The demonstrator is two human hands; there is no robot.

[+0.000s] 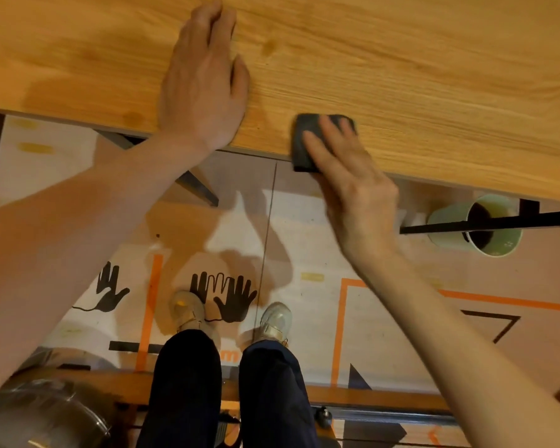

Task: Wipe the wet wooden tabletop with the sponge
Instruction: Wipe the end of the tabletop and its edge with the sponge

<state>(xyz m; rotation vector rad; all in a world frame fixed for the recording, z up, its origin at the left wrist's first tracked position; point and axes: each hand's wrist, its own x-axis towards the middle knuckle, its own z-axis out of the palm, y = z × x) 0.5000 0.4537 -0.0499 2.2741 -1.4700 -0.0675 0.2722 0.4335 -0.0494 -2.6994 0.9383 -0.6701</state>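
The wooden tabletop (401, 66) fills the upper part of the view, its near edge running from left down to the right. A darker wet patch (78, 95) lies at the left near that edge, with a few small damp spots beyond it. A dark grey sponge (306, 140) sits at the near edge, partly overhanging it. My right hand (353, 182) presses on the sponge with fingers spread over its top. My left hand (204, 85) rests flat on the wood, palm down, just left of the sponge and holding nothing.
Below the table edge is a patterned floor with orange lines and black handprint marks. A green cup (479, 226) with dark liquid stands on the floor at the right behind a black table bar. My legs and shoes are at the bottom centre. A shiny metal object (42, 412) sits bottom left.
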